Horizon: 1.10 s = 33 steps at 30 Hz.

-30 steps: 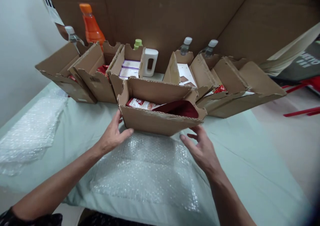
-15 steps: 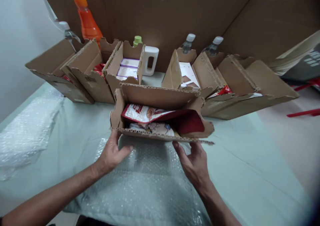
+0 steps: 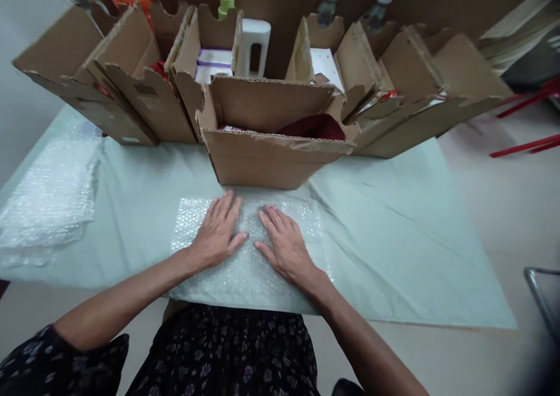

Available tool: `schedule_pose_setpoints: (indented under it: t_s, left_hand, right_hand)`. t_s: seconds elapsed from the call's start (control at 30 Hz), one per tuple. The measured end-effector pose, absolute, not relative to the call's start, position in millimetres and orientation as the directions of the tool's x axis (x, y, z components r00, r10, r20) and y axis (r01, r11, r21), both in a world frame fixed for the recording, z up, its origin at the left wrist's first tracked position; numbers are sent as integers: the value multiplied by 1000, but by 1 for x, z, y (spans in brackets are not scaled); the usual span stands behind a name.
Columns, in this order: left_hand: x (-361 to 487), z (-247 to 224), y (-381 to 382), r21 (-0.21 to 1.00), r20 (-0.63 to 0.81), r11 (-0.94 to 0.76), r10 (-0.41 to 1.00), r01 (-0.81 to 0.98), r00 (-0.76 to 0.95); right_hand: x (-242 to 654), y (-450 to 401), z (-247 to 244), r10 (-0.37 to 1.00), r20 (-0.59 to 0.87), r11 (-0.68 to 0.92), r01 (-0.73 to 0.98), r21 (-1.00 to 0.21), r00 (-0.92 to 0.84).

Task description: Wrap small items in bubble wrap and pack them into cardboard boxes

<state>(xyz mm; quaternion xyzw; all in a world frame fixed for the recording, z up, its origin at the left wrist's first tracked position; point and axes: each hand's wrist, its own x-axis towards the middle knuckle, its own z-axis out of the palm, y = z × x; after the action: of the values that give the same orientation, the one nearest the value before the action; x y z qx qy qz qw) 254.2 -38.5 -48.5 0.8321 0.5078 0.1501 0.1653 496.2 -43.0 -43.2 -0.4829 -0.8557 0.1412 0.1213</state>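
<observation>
Pale green cloth (image 3: 415, 262) bears clear bubble wrap (image 3: 245, 276) at its near edge; bare left hand (image 3: 217, 232) and right hand (image 3: 284, 241) lie flat on the wrap, loosely spread; just beyond stands an open-topped brown cardboard box (image 3: 266, 161); farther back, white-capped clear bottles (image 3: 326, 13).

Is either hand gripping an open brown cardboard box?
No, the left hand and right hand lie on a clear plastic bubble-wrap sheet.

On remote head cam I see blk garment (image 3: 236, 349) w/ small pale floral print; L sleeve (image 3: 65, 361) matching, loose; R sleeve (image 3: 347, 388) dark, edge only; L hand (image 3: 219, 232), R hand (image 3: 286, 247) bare.
</observation>
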Motion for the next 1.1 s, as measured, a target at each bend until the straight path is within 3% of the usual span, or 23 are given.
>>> schedule_pose_setpoints:
  t_s: [0.07,0.13,0.23,0.3,0.47,0.53,0.63,0.73,0.8,0.93,1.0,1.1]
  left_hand:
    - [228,-55,-40,323,16,-389,914,863,406]
    - [193,-52,-46,232,-9,-308,948,923,319]
    - [153,-37,-68,166,51,-198,980,966,192]
    - [146,-26,-86,182,85,-262,965,948,250]
    - [183,-21,-123,273,18,-617,771,738,637]
    - [197,-24,-129,271,-4,-662,725,698,689]
    - [200,-23,-131,296,40,-650,740,699,671]
    - [188,-15,-126,386,94,-584,795,714,599]
    - [177,-8,-119,492,100,-460,873,739,477]
    - [164,3,-102,736,-64,-45,989,676,135]
    - [165,5,-94,776,-150,107,989,622,17]
    - [174,4,-83,759,-170,171,983,628,-63]
  right_hand:
    - [517,-49,-51,892,31,444,860,-251,-452]
    - [554,-62,-55,956,75,294,941,-170,-285]
    - [612,-96,-50,969,214,160,973,-167,-123]
    - [634,-118,-42,949,255,235,955,-179,-185]
    - [628,-132,-34,872,178,477,872,-107,-455]
    - [617,-122,-38,841,204,534,830,-164,-501]
    - [605,-107,-42,837,283,546,740,-392,-468]
    - [600,-103,-37,922,275,387,609,-693,-273]
    - [600,-105,-29,971,203,239,532,-812,-126]
    - [599,-109,-20,995,80,41,503,-863,57]
    - [596,-108,-20,994,53,-4,520,-854,96]
    - [593,-105,-27,988,31,-69,611,-788,151]
